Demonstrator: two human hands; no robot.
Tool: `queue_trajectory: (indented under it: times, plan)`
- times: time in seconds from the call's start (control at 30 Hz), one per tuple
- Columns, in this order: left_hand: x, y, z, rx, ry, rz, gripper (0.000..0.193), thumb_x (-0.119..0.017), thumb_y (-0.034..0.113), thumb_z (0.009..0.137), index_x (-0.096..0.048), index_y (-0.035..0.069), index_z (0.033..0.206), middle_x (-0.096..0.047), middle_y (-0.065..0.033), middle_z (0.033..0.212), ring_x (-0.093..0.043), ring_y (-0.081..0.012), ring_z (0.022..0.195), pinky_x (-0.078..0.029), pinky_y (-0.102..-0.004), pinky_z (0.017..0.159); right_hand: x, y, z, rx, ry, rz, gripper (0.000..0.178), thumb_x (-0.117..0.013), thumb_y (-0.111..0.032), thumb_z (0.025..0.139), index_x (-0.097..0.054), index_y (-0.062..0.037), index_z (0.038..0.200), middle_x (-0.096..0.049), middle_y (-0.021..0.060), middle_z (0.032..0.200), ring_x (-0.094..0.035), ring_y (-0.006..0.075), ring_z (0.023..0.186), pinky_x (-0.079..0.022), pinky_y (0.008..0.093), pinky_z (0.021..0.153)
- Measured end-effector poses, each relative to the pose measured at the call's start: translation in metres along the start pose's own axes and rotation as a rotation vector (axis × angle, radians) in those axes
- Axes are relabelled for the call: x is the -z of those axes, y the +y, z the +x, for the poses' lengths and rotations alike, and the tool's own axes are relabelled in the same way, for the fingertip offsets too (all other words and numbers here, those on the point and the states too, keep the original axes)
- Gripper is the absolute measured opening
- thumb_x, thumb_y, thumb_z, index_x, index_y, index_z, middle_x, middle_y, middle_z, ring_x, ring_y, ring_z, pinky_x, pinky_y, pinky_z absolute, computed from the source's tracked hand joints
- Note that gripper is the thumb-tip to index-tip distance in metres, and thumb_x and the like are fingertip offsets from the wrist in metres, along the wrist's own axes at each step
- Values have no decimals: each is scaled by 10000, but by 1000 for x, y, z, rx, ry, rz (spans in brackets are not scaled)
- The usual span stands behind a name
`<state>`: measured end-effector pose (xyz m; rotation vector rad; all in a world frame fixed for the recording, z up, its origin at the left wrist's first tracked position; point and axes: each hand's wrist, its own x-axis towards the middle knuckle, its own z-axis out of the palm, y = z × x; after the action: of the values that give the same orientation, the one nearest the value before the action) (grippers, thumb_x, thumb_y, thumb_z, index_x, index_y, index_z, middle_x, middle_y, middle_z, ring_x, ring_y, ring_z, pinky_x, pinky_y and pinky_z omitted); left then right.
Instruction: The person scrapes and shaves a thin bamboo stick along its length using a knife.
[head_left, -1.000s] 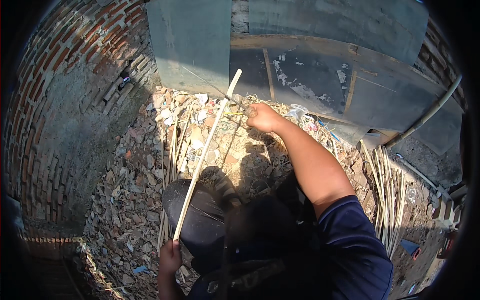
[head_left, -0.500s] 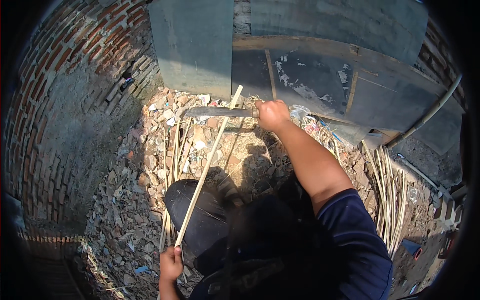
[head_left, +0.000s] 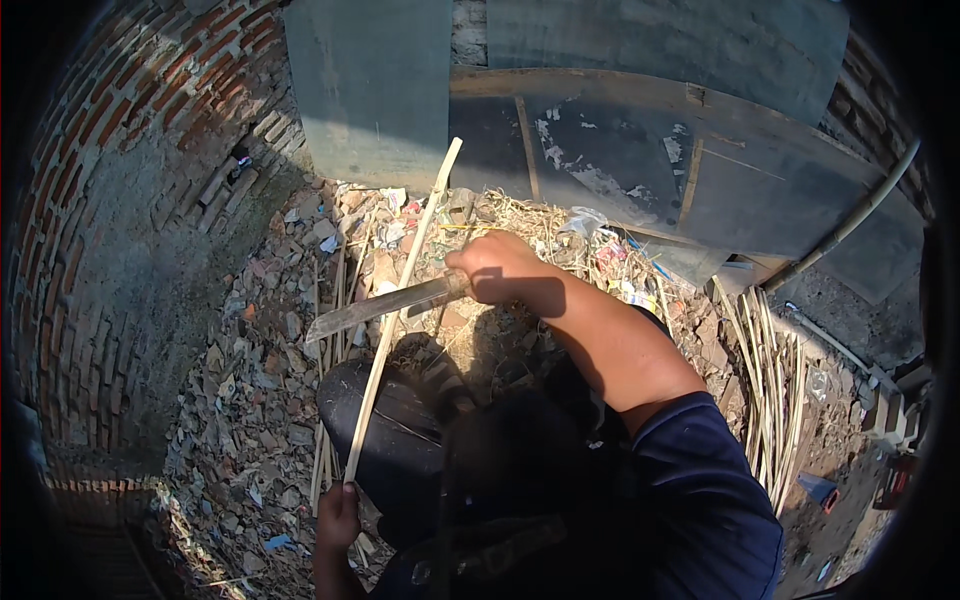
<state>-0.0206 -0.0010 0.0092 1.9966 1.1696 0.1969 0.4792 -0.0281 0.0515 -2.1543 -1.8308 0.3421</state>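
Note:
A long pale bamboo strip (head_left: pixel 419 235) slants up and away across my bent leg. My left hand (head_left: pixel 338 520) is closed round its near end. In my right hand (head_left: pixel 492 268) is the wooden handle of a machete (head_left: pixel 372 308), its grey blade pointing left and crossing the strip about midway. Whether the edge bites into the strip or only lies against it, I cannot tell. Several other thin strips (head_left: pixel 350 275) lie on the rubble left of my knee, partly hidden by my leg.
A bundle of bamboo strips (head_left: pixel 765 385) lies at the right. Broken brick and stone rubble (head_left: pixel 240 430) covers the ground, with shavings (head_left: pixel 520 212) ahead. A brick wall (head_left: pixel 120 250) stands left, dark panels (head_left: pixel 600 150) at the far side. A bamboo pole (head_left: pixel 850 222) leans at right.
The machete has moved down along the strip toward me, its tip now angled lower left. The strip's far end has shifted slightly left and up. My left hand keeps its hold.

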Motion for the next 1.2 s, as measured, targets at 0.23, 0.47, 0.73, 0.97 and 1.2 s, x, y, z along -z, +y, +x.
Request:
queue_trajectory:
  times: [0.23,0.47,0.73,0.97,1.2]
  plan:
    - [6,-9,-20,-89,31,233,522,-423,427,1077,-596,-1,833,-559,-122,628,-576,-202,610,-434,-403,583,-11,66,8,-397,249,-90,351,-672,-153,754,-695,-79,1097,-740,192,963,-718,360,922,-547,476,870]
    - [4,-23,-20,-7,-10,75,422,-448,335,1081,-539,1,840,-540,-105,619,-529,-184,590,-426,-391,573,-4,44,15,-401,76,540,507,-653,-204,807,-648,-50,1290,-701,230,1169,-669,370,1111,-526,398,987]
    - [-1,-14,-10,3,4,-37,425,-471,323,1086,-527,11,803,-509,-58,637,-473,-130,617,-395,-341,569,6,7,-2,-35,-9,8,316,-677,-145,799,-692,-53,1101,-723,195,957,-705,341,997,-536,471,888]
    - [14,-18,-37,-37,66,85,443,-494,316,1089,-502,19,759,-432,10,618,-393,-94,612,-347,-316,546,-6,58,8,-316,287,-104,327,-632,-108,792,-706,-64,1107,-737,175,982,-712,351,1002,-552,450,860]
    - [20,-26,-45,64,148,-107,474,-492,331,1090,-460,30,725,-415,31,591,-358,-73,581,-303,-298,508,-13,153,-6,-1087,413,445,491,-647,-254,820,-673,-38,1261,-681,236,1250,-658,377,1160,-519,428,983]
